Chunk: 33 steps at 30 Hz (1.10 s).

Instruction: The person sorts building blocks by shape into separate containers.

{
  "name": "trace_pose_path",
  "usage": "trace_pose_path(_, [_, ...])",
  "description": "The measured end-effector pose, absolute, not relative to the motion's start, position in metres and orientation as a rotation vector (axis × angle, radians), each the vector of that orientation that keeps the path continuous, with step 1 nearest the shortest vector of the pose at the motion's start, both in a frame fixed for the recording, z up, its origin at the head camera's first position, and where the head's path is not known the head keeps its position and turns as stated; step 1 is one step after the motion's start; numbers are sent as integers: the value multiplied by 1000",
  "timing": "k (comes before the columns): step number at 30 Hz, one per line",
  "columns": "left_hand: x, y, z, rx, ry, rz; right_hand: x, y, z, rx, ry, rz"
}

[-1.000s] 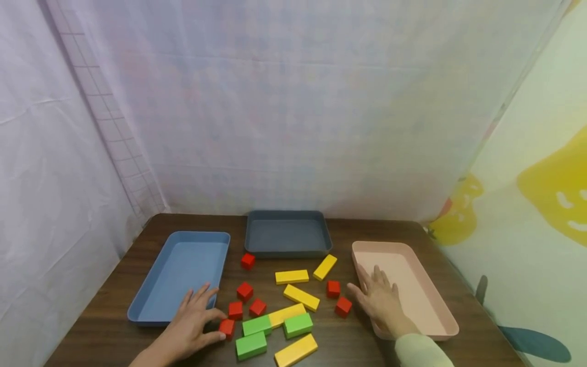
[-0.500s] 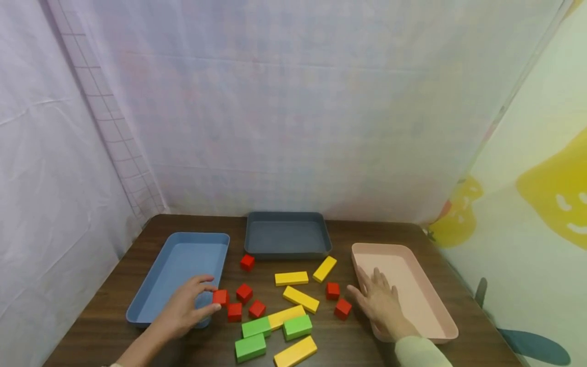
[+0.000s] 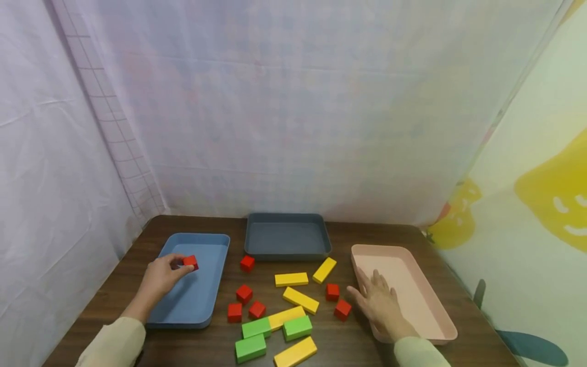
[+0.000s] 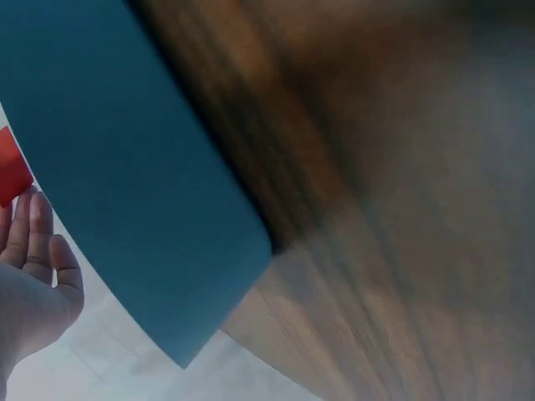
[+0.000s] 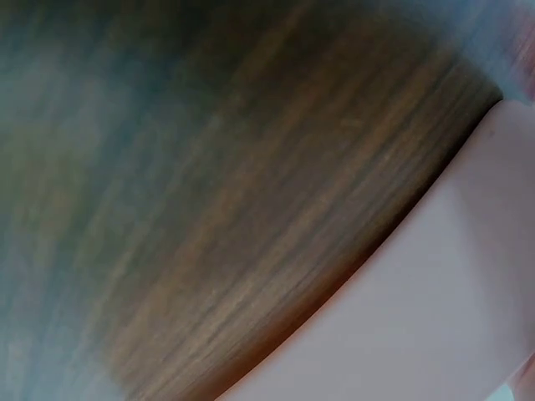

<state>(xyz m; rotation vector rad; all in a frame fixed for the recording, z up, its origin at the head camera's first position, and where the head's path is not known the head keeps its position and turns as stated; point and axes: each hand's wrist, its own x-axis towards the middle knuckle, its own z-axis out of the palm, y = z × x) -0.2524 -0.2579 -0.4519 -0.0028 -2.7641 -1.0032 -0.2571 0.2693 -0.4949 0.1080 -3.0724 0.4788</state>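
In the head view my left hand (image 3: 160, 277) pinches a red cube (image 3: 190, 262) between thumb and fingers, over the blue tray (image 3: 202, 306). The left wrist view catches part of that red cube (image 4: 12, 170) by the fingers, with the blue tray's wall (image 4: 125, 167) beside them. My right hand (image 3: 378, 303) lies with spread, straight fingers over the left rim of the pink tray (image 3: 426, 295), holding nothing. Two red cubes, one of them this red cube (image 3: 342, 310), sit just left of it. The right wrist view shows mostly tabletop and the pink tray's wall (image 5: 401, 309).
Several red cubes (image 3: 244, 294), yellow blocks (image 3: 300, 299) and green blocks (image 3: 250, 348) lie scattered over the middle of the wooden table (image 3: 183, 351). A dark grey tray (image 3: 288, 255) stands at the back. White curtains (image 3: 293, 127) hang behind the table.
My left hand has lifted the red cube from beside the green blocks and carried it left and away from me, over the blue tray. The right hand has stayed put.
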Motion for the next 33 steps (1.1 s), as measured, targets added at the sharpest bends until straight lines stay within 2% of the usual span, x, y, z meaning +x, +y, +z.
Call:
trace_pose_path(6, [-267,-267,-457,159,-2767,-1046,-256,270,-495,103,-3071,497])
trace_pose_path(18, [-272,-256,-470,319,-2935,-840,-258,272,-498,85,-3068,519])
trace_pose_path(33, [-275,-246,-457,233,-2816,-860,-256,270,-498,87,-3053,522])
